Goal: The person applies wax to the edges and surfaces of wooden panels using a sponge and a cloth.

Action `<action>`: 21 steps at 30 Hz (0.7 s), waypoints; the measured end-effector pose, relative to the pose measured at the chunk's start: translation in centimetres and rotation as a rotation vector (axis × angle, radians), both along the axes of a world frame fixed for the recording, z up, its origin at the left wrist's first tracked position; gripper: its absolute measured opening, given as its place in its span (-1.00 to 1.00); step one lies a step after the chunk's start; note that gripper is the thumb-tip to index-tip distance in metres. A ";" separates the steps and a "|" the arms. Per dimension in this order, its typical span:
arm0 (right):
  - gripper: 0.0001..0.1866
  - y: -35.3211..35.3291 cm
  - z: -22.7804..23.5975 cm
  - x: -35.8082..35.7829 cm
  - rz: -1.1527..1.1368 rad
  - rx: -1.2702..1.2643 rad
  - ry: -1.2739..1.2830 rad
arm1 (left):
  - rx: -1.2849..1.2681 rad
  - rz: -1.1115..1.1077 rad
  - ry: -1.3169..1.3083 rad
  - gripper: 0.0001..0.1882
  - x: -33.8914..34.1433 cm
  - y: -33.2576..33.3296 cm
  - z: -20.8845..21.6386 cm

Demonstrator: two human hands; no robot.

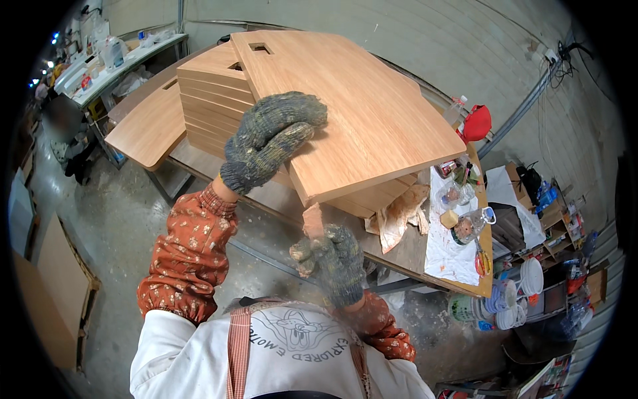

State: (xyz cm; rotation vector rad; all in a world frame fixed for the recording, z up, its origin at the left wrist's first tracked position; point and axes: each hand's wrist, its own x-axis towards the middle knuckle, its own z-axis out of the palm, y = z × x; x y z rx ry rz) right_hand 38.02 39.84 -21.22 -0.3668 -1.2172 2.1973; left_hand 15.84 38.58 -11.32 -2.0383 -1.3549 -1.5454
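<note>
A light wooden board [359, 106] with a rectangular slot near its far end lies on top of a stack of similar boards [209, 100], pulled askew toward me. My left hand [269, 139], in a grey knitted glove, presses flat on the board's near left edge. My right hand [329, 259], also gloved, is closed around a small reddish-brown block [312, 219] held just under the board's near corner. Both forearms wear orange patterned sleeve covers.
The stack rests on a workbench [458, 282] with a crumpled rag [399, 213], plastic bottles [468, 226], scissors [482, 261] and a red cap [476, 123] at its right end. Another wooden panel [146, 130] lies left. White buckets [528, 276] stand on the right floor.
</note>
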 end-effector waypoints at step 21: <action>-0.80 0.6 -1.1 1.7 -0.112 0.128 0.025 | -0.041 0.143 0.352 -0.45 4.5 -4.5 -0.9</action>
